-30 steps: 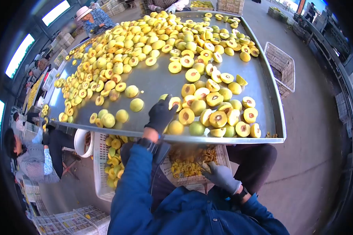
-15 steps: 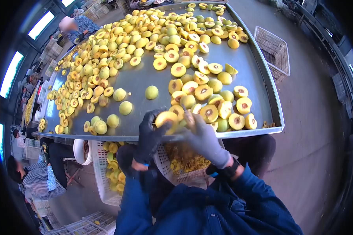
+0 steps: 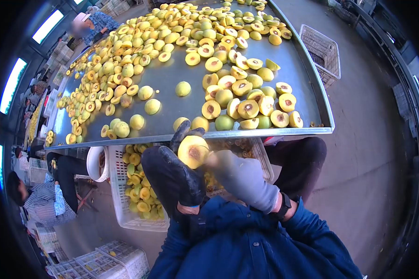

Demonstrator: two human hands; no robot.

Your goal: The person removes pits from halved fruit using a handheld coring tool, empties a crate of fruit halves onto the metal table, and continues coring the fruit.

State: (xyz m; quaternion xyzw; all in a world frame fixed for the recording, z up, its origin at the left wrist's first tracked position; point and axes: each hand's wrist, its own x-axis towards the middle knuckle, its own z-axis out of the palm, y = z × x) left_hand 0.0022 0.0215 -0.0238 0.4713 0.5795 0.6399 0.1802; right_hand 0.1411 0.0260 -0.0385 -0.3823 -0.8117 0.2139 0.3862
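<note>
A halved yellow fruit (image 3: 193, 151), cut face up with a brown centre, rests in my left hand (image 3: 184, 169), which wears a dark glove and has its fingers curled around it. My right hand (image 3: 242, 176), in a grey glove, is closed at the fruit's right side. Motion blur hides its fingertips and whatever they hold. Both hands are just below the near edge of the metal table (image 3: 172, 110). Many halved and whole yellow fruits (image 3: 247, 109) lie on the table beyond them.
Between the legs stands a crate of scraps (image 3: 265, 162), partly behind my right hand. Left of it are a white crate of fruit halves (image 3: 121, 204) and a white bucket (image 3: 94, 162). Another crate (image 3: 330, 56) stands right of the table. Co-workers (image 3: 44, 202) sit at the left.
My left hand first reached among the table fruits, then brought a half back below the edge. My right hand rose from the scrap crate to meet it. The view has shifted too.
</note>
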